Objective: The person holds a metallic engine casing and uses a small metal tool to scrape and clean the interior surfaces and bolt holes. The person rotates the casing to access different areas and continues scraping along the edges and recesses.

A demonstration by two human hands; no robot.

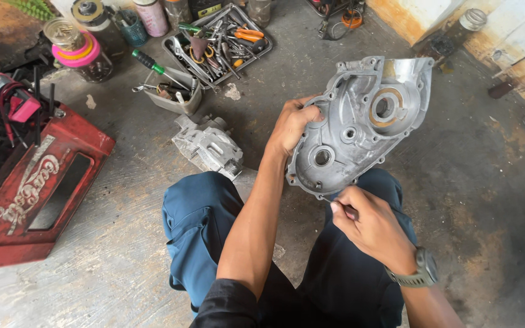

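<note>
Head view: left hand [290, 124] grips one metal engine cover [363, 124] by its left edge, raised over the knees; right hand [369, 225] pinches a thin tool [335, 202] at its lower rim; open floor [487, 200] rightward; one second casting [206, 144], two tool trays [217, 39] left.

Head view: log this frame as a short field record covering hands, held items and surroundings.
left hand: grips the left edge of the grey metal engine cover, held up over the lap
right hand: pinches a thin tool at the cover's lower edge
wrist: watch on the right
floor: second metal casing, tool tray, red crate
</note>
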